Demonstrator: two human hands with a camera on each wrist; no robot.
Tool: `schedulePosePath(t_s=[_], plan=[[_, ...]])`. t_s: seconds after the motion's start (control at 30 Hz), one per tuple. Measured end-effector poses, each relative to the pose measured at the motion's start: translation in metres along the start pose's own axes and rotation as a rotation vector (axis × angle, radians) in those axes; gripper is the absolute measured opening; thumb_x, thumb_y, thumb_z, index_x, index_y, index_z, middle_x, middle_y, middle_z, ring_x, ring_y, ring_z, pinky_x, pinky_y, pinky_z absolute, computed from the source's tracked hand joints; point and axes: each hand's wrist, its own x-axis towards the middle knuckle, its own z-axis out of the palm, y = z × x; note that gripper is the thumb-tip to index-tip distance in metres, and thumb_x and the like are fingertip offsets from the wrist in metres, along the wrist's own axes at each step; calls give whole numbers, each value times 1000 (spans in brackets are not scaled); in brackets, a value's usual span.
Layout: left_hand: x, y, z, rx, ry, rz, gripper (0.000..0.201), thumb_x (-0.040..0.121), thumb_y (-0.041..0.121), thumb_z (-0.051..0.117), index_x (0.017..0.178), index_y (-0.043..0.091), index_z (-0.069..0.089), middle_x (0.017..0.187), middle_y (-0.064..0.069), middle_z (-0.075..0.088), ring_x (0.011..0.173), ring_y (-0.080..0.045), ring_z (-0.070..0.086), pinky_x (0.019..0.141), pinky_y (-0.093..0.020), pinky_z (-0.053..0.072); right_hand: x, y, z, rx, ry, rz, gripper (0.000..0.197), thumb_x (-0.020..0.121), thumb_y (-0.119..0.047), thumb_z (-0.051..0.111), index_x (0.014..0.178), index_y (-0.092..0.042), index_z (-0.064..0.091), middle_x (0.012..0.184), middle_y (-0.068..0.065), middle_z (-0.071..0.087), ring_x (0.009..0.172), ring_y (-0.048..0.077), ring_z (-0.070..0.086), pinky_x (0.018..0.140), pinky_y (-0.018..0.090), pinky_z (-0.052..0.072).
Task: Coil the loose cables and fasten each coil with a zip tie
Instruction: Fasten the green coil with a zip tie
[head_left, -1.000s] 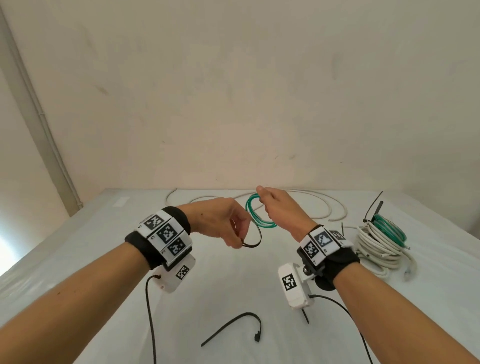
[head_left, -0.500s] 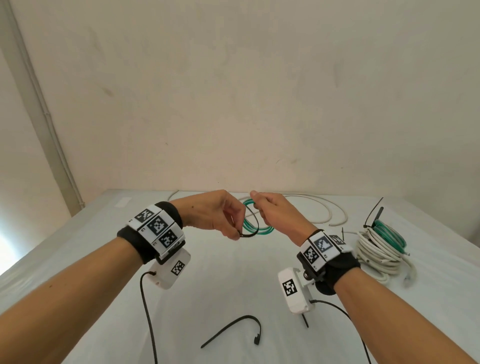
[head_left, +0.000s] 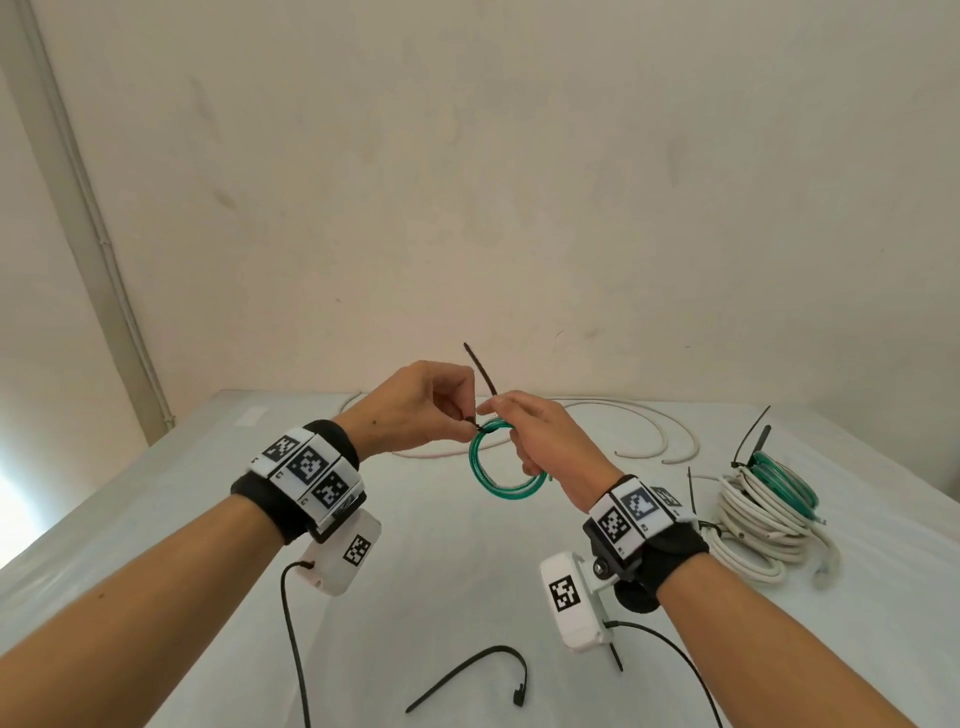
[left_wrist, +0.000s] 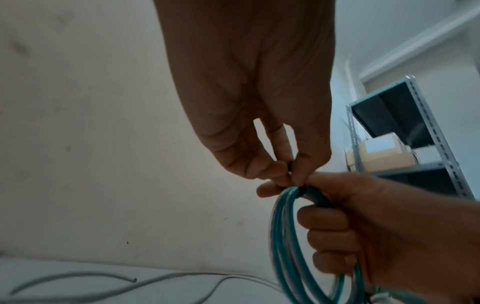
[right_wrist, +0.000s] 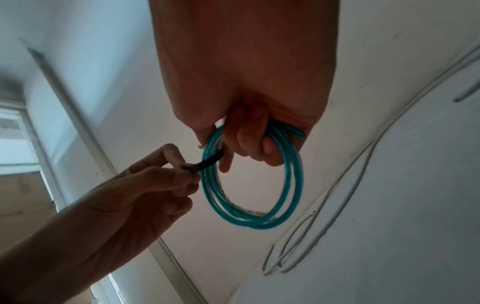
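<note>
Bare cream wall, white-covered table (head_left: 467, 597). I see the green cable coil (head_left: 498, 467) held above it, right hand (head_left: 540, 441) curled through the loop. Left hand (head_left: 415, 410) pinches the black zip tie (head_left: 480, 371) at the coil's top. Half a second back the tie hung as an open loop; now it sits cinched on the strands, tail standing upward. I judge this coil nearly fastened. White cable (head_left: 623, 436) lies loose behind; spare zip tie (head_left: 467, 675) waits near me.
</note>
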Motion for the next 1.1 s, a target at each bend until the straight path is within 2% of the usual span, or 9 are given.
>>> schedulePosePath(t_s=[0.13, 0.27, 0.37, 0.5, 0.67, 0.77, 0.87, 1.0, 1.1], plan=[[-2, 0, 0, -320, 32, -45, 13, 86, 4, 80, 90, 1, 69, 87, -15, 70, 79, -20, 55, 68, -29, 43, -2, 0, 2, 122, 26, 21, 25, 103, -31, 55, 86, -24, 73, 58, -4, 30, 50, 13, 28, 51, 27, 30], [-2, -5, 6, -640, 61, -97, 15, 88, 9, 75, 101, 4, 69, 104, -21, 71, 95, -21, 65, 76, -28, 46, -2, -5, 7, 202, 30, 46, 21, 104, -34, 56, 89, -23, 66, 56, -5, 29, 48, 13, 28, 51, 27, 30], [-2, -6, 12, -782, 108, -125, 18, 89, 12, 72, 105, 4, 69, 102, -19, 72, 94, -22, 66, 80, -28, 50, 0, -9, 8, 206, 56, 48, 17, 102, -35, 59, 91, -24, 67, 56, -5, 30, 47, 13, 28, 50, 27, 30], [3, -2, 16, -850, 229, -163, 9, 96, 10, 67, 104, 6, 72, 97, -9, 75, 94, -21, 69, 91, -34, 50, 0, -13, 11, 141, 102, 10, 22, 102, -34, 56, 86, -24, 67, 53, -10, 34, 47, 11, 33, 49, 26, 34], [7, 4, 16, -948, 279, -179, 17, 99, 7, 64, 114, 1, 70, 92, -8, 75, 88, -21, 71, 94, -34, 59, -1, -13, 14, 217, 111, 39, 22, 102, -32, 55, 87, -20, 65, 55, -5, 31, 47, 14, 31, 50, 28, 31], [6, 4, 15, -1015, 266, -176, 16, 98, 5, 65, 113, 0, 66, 94, -11, 74, 87, -22, 73, 89, -34, 62, -2, -11, 13, 214, 136, 46, 19, 100, -34, 57, 97, -20, 71, 55, -7, 33, 49, 14, 31, 49, 28, 32], [7, 1, 13, -1076, 279, -185, 15, 98, 6, 65, 112, 1, 65, 94, -10, 73, 85, -20, 72, 88, -31, 62, -4, -12, 13, 126, 163, -4, 20, 100, -35, 57, 95, -26, 73, 54, -17, 43, 53, 13, 37, 49, 26, 37], [12, 1, 10, -1145, 328, -256, 8, 98, 4, 65, 103, -1, 67, 90, -11, 69, 80, -17, 68, 79, -27, 61, -4, -13, 15, -29, 165, -111, 21, 99, -37, 57, 87, -28, 71, 52, -14, 45, 53, 13, 38, 57, 31, 40], [16, 4, 4, -1064, 332, -334, 7, 93, -1, 70, 99, -4, 69, 90, -12, 68, 78, -17, 67, 73, -23, 61, -1, -13, 15, -188, 174, -184, 21, 99, -35, 56, 87, -25, 69, 58, -12, 54, 46, 7, 38, 56, 27, 35]])
